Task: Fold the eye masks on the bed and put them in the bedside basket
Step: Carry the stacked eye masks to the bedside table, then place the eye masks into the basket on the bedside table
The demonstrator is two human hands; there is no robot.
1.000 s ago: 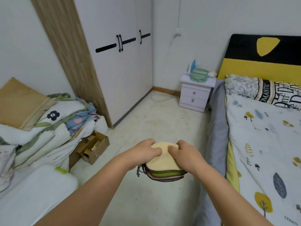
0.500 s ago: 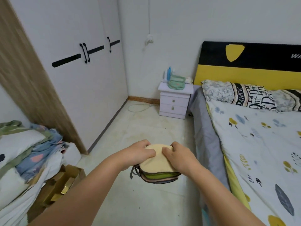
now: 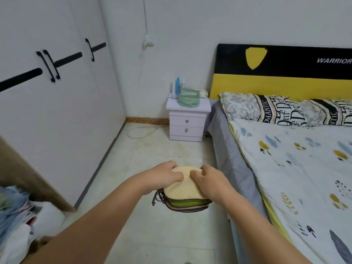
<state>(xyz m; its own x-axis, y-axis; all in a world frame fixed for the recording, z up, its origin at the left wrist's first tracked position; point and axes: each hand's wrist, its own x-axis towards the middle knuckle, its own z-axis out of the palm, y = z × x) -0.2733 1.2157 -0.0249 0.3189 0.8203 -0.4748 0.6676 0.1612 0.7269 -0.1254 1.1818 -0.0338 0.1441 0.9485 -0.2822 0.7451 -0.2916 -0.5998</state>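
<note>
You are standing in a small bedroom with white walls and a pale tiled floor, looking down the gap between a wardrobe and a bed. On your far left sits a pile of folded bedding, only partly in view. Behind it runs a white wardrobe with black bar handles.

In the middle, low in view, your left hand and right hand are both closed around a stack of folded eye masks, thumbs pressed on the cream top layer and fingers curled underneath. Gripping from both sides likely keeps the folds from springing open while you carry them. At least four coloured layers show at the near edge: cream, green, pink and a dark one, though the exact number is hard to tell. Loose straps hang from the left side.

Straight ahead, in the far corner, one white bedside cabinet with two drawers holds a green fabric basket, with a blue bottle beside it. The stack is well apart from the basket, so the drop-off seems not yet done.

On your right lies the bed with a leaf-patterned cover, two pillows and a black and yellow headboard. No masks show on it.
</note>
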